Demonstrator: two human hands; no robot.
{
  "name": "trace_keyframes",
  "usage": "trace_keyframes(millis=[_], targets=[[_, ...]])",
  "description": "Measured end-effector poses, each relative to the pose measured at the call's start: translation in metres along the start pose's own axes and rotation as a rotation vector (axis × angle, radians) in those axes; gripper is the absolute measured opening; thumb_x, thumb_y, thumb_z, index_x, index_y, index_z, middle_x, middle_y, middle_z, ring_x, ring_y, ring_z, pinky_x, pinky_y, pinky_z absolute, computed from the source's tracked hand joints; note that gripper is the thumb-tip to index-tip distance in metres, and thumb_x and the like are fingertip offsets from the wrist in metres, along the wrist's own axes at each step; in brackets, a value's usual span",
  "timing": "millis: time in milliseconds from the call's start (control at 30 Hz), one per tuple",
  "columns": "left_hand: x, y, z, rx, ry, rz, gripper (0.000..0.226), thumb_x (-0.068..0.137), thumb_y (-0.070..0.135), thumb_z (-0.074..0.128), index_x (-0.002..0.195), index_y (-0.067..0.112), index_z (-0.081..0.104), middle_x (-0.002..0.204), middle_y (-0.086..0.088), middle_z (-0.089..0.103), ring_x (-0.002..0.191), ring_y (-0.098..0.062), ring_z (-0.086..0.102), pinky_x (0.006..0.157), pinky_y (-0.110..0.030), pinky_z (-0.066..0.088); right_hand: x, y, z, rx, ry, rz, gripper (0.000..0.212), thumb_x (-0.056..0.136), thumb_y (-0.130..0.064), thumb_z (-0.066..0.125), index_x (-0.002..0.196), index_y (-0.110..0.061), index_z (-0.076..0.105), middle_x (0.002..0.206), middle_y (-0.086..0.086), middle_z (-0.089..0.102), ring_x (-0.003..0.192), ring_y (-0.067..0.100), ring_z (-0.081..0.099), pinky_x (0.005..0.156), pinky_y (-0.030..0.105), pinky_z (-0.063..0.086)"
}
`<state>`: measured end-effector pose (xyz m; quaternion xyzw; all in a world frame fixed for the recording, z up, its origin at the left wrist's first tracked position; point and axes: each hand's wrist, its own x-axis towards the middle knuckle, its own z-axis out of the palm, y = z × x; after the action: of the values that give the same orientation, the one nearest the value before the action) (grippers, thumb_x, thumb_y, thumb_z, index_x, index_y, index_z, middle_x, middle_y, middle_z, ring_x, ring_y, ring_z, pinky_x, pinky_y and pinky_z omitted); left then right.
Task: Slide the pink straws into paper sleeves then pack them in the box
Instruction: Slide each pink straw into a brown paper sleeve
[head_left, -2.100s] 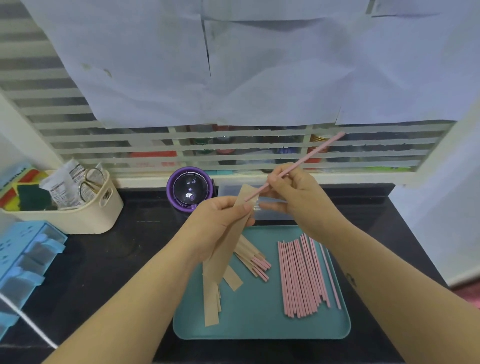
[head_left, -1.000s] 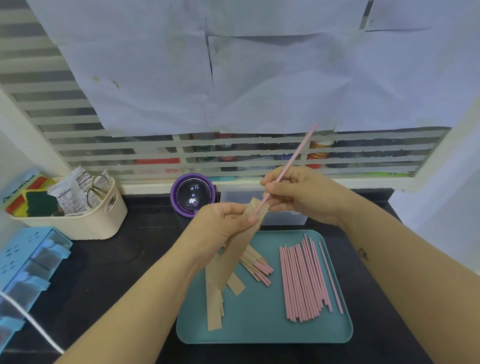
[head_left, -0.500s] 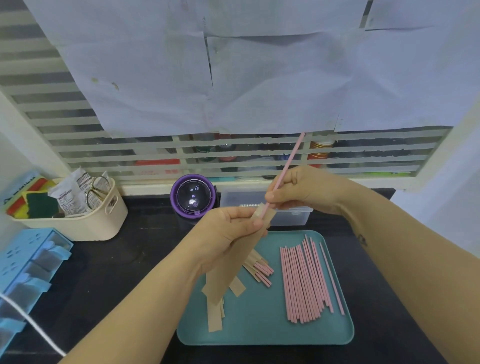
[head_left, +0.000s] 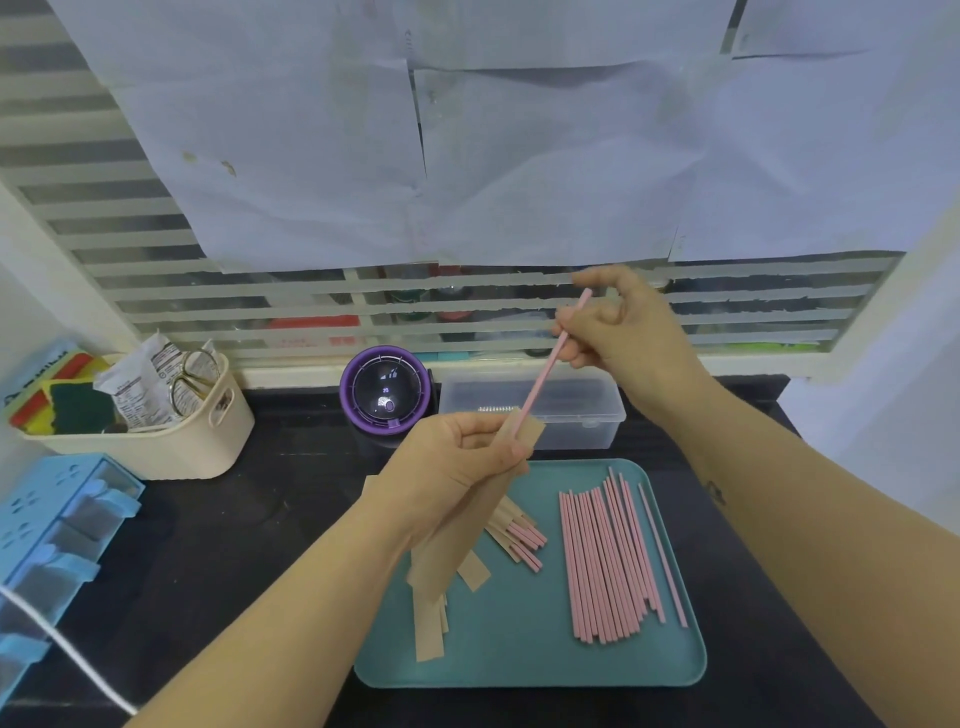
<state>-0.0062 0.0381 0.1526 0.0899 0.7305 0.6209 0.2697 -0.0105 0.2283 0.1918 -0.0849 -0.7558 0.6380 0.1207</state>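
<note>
My left hand (head_left: 457, 467) grips a brown paper sleeve (head_left: 467, 525) near its top, above the teal tray (head_left: 524, 654). My right hand (head_left: 618, 332) pinches a pink straw (head_left: 545, 369) whose lower end sits inside the sleeve's mouth. A row of bare pink straws (head_left: 608, 561) lies on the tray's right half. Several sleeved straws (head_left: 519, 540) and loose flat sleeves (head_left: 431, 618) lie on its left half. A clear plastic box (head_left: 571, 415) stands shut behind the tray.
A purple round device (head_left: 385, 395) stands left of the box. A cream basket (head_left: 156, 441) with packets and scissors sits at the back left. A blue drawer unit (head_left: 47, 545) is at the left edge, with a white cable (head_left: 78, 660) beside it. Black counter surrounds the tray.
The straw has tilted more upright and slid deeper into the sleeve. My right hand rose and shifted its pinch toward the straw's upper end. The clear box behind is more exposed.
</note>
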Motion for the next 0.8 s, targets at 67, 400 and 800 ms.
trace_keyframes(millis=[67, 400, 800], targets=[[0.001, -0.001, 0.003, -0.054, 0.028, 0.016, 0.021, 0.08, 0.015, 0.071, 0.101, 0.02, 0.072, 0.09, -0.003, 0.076, 0.086, -0.017, 0.072, 0.09, -0.033, 0.052, -0.007, 0.001, 0.01, -0.036, -0.014, -0.003, 0.028, 0.089, -0.01, 0.062, 0.114, -0.014, 0.051, 0.083, 0.012, 0.07, 0.061, 0.013, 0.064, 0.063, 0.025, 0.056], [0.005, -0.006, 0.006, -0.174, 0.155, 0.122, 0.021, 0.085, 0.012, 0.066, 0.105, 0.016, 0.071, 0.089, 0.0, 0.076, 0.08, -0.009, 0.071, 0.075, -0.02, 0.055, -0.027, 0.02, 0.043, -0.278, -0.083, -0.122, 0.02, 0.087, -0.028, 0.064, 0.105, -0.021, 0.06, 0.072, -0.011, 0.063, 0.067, -0.004, 0.058, 0.064, 0.002, 0.043], [0.018, -0.035, -0.009, -0.227, 0.289, 0.034, 0.012, 0.088, 0.013, 0.063, 0.096, 0.017, 0.072, 0.085, 0.002, 0.076, 0.081, -0.007, 0.07, 0.081, -0.025, 0.054, -0.013, 0.095, 0.002, -0.657, -0.381, 0.244, 0.029, 0.095, -0.026, 0.05, 0.121, -0.017, 0.061, 0.103, -0.008, 0.063, 0.091, 0.012, 0.061, 0.081, 0.022, 0.049]])
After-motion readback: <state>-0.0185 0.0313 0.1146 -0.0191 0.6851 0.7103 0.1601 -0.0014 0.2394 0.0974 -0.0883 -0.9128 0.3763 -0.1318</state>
